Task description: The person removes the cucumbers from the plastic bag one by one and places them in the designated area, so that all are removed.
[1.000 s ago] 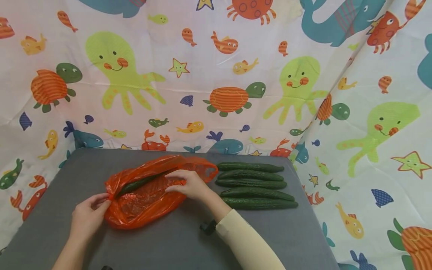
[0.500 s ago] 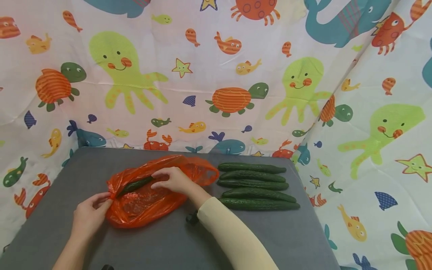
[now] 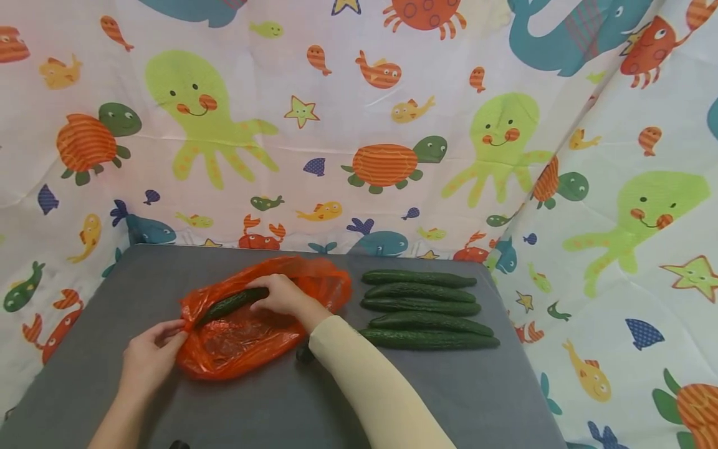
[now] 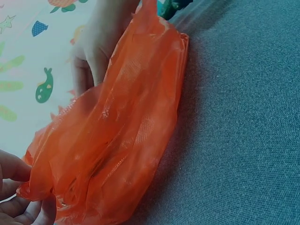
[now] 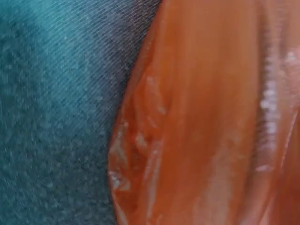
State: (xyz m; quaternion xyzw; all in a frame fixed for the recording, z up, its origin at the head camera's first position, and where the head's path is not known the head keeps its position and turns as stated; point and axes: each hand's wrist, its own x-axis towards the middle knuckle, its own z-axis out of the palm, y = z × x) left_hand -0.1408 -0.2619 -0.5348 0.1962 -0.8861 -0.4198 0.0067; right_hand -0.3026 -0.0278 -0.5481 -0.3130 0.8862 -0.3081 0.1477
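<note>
An orange plastic bag (image 3: 247,355) lies on its side with its near side spread open on the grey table. My left hand (image 3: 148,355) pinches its left end; the left wrist view also shows those fingers (image 4: 16,171) on the bunched film. Inside the bag is a dark green cucumber (image 3: 231,305), slanting up to the right. My right hand (image 3: 287,300) has its fingers and thumb round the cucumber's right end, which they hide. In the right wrist view the bag (image 5: 201,117) fills much of the picture, and that hand's hold cannot be made out.
Several more cucumbers (image 3: 426,320) lie side by side to the right of the bag, on the grey table (image 3: 269,411). A curtain (image 3: 331,134) printed with sea animals hangs behind the table and along its right side.
My right hand has moved left from over the bag's opening to the cucumber inside and now grips its right end. The bag's right end has drawn in slightly. My left hand stays put.
</note>
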